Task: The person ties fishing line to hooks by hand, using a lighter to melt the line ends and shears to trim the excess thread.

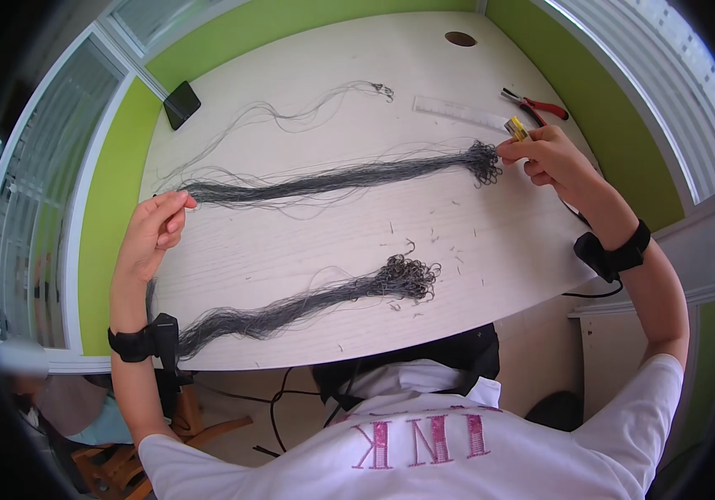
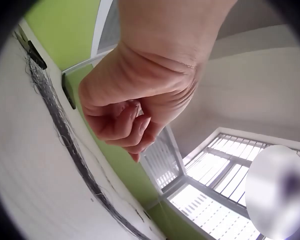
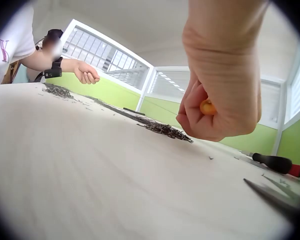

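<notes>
A dark bundle of fishing lines with hooks massed at its right end lies across the table. Over its left end, my left hand has thumb and index finger pinched together at the line ends; in the left wrist view its other fingers curl in. My right hand grips a small yellow-ended tool, its orange round end showing in the right wrist view; most of it is hidden in the palm. That hand's thumb and index fingertips are right at the hooks. A second hook bundle lies nearer me.
Beyond lie a few loose lines with hooks, a clear ruler and red-and-black pliers. A black flat device leans at the back left. Clippings are scattered mid-table. Green partitions edge the table.
</notes>
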`<state>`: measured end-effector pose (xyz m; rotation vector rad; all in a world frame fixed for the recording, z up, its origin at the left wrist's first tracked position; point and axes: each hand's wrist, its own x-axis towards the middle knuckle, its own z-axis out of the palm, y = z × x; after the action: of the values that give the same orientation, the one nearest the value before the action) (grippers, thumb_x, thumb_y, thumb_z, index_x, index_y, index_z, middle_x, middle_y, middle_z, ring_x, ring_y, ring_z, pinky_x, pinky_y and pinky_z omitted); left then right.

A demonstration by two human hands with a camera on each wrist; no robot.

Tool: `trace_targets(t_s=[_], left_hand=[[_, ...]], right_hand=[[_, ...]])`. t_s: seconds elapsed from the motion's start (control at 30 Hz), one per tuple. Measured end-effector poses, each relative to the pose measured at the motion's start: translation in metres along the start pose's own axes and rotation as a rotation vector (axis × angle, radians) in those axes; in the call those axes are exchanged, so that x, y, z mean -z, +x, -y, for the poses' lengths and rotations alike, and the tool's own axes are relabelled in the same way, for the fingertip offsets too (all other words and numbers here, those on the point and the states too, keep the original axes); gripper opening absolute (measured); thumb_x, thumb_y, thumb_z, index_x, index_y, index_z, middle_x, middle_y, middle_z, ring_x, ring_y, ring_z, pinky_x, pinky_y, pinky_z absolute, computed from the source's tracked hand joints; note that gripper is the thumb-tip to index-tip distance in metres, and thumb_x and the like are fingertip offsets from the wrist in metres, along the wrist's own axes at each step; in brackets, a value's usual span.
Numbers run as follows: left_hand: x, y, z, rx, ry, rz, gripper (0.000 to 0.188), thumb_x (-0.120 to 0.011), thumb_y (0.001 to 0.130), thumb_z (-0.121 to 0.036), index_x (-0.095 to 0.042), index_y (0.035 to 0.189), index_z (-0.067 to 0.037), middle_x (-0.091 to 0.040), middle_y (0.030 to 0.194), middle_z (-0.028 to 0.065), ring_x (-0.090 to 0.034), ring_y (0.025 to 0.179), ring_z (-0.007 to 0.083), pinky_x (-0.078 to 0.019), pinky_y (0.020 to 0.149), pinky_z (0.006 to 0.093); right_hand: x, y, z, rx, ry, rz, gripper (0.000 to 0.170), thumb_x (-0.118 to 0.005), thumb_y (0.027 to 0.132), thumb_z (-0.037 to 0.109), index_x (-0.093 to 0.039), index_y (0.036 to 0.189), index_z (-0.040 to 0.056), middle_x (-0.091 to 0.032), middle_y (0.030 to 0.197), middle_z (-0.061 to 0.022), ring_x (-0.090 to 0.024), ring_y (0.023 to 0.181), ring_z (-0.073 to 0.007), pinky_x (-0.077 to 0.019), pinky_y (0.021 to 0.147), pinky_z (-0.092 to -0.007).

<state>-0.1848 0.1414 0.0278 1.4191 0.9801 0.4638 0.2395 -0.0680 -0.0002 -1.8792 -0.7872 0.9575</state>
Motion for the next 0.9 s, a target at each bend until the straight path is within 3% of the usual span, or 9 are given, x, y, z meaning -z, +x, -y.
trace_targets(t_s=[0.07, 0.17, 0.5, 0.7, 0.77, 0.8, 0.87, 0.9], left_hand=[[0.012, 0.016, 0.003, 0.003, 0.185, -0.115, 0.021, -0.055, 0.089, -0.021, -0.058, 0.085, -0.001, -0.042, 0.057, -0.0063, -0.029, 0.042, -0.0001, -0.0200, 0.040, 0.0154], [0.028, 0.043, 0.022, -0.003, 0.225, -0.185, 0.018, -0.059, 0.086, -0.020, -0.061, 0.085, -0.003, -0.043, 0.058, -0.0070, -0.029, 0.043, -0.0003, -0.0193, 0.039, 0.0154], [0.025, 0.059, 0.033, 0.029, 0.335, -0.214, 0.016, -0.060, 0.086, -0.021, -0.062, 0.083, -0.005, -0.043, 0.059, -0.0073, -0.032, 0.045, -0.0006, -0.0199, 0.039, 0.0153], [0.020, 0.056, 0.032, -0.005, 0.338, -0.263, 0.016, -0.064, 0.083, -0.020, -0.064, 0.083, -0.004, -0.048, 0.059, -0.0055, -0.034, 0.046, 0.0000, -0.0197, 0.040, 0.0169], [0.016, 0.051, 0.028, -0.095, 0.439, -0.323, 0.018, -0.064, 0.082, -0.021, -0.064, 0.081, -0.003, -0.053, 0.062, -0.0040, -0.041, 0.052, 0.0019, -0.0288, 0.046, 0.0177], [0.017, 0.050, 0.030, -0.095, 0.439, -0.324, 0.018, -0.064, 0.082, -0.021, -0.064, 0.081, -0.003, -0.053, 0.062, -0.0040, -0.041, 0.052, 0.0019, -0.0288, 0.046, 0.0177], [0.020, 0.048, 0.033, -0.314, 0.737, -0.409, 0.017, -0.064, 0.082, -0.019, -0.064, 0.083, -0.002, -0.059, 0.073, -0.0002, -0.052, 0.069, 0.0091, -0.0397, 0.062, 0.0217], [0.018, 0.044, 0.031, -0.314, 0.736, -0.411, 0.017, -0.064, 0.082, -0.019, -0.064, 0.083, -0.002, -0.059, 0.073, -0.0002, -0.052, 0.069, 0.0091, -0.0397, 0.062, 0.0217]], right_hand=[[-0.003, 0.006, 0.000, -0.009, -0.007, 0.008, 0.021, -0.069, 0.073, 0.016, -0.062, 0.078, -0.0025, -0.059, 0.072, -0.0047, -0.035, 0.051, -0.0042, -0.0257, 0.043, -0.0185], [-0.009, 0.006, 0.002, -0.025, -0.048, -0.021, 0.020, -0.070, 0.072, 0.016, -0.063, 0.079, -0.0014, -0.059, 0.071, -0.0042, -0.037, 0.051, -0.0045, -0.0264, 0.044, -0.0189], [-0.005, 0.008, 0.004, -0.029, -0.087, 0.023, 0.017, -0.070, 0.073, 0.012, -0.063, 0.081, -0.0011, -0.055, 0.066, -0.0021, -0.038, 0.051, -0.0053, -0.0285, 0.044, -0.0203], [-0.006, -0.004, 0.015, 0.027, -0.271, -0.028, 0.013, -0.069, 0.074, 0.011, -0.064, 0.078, -0.0005, -0.053, 0.064, -0.0018, -0.039, 0.051, -0.0066, -0.0297, 0.044, -0.0219], [-0.005, -0.006, 0.019, 0.033, -0.503, -0.017, 0.014, -0.068, 0.075, 0.011, -0.064, 0.081, -0.0018, -0.054, 0.063, -0.0029, -0.042, 0.052, -0.0082, -0.0339, 0.046, -0.0247], [-0.003, -0.005, 0.017, 0.033, -0.504, -0.016, 0.014, -0.068, 0.075, 0.011, -0.064, 0.081, -0.0018, -0.054, 0.063, -0.0029, -0.042, 0.052, -0.0082, -0.0339, 0.046, -0.0247], [0.002, -0.002, 0.013, 0.265, -0.584, 0.015, 0.019, -0.068, 0.075, 0.013, -0.064, 0.085, -0.0033, -0.055, 0.061, -0.0059, -0.045, 0.052, -0.0111, -0.0382, 0.050, -0.0282], [0.000, -0.001, 0.016, 0.267, -0.585, 0.016, 0.019, -0.068, 0.075, 0.013, -0.064, 0.085, -0.0033, -0.055, 0.061, -0.0059, -0.045, 0.052, -0.0111, -0.0382, 0.050, -0.0282]])
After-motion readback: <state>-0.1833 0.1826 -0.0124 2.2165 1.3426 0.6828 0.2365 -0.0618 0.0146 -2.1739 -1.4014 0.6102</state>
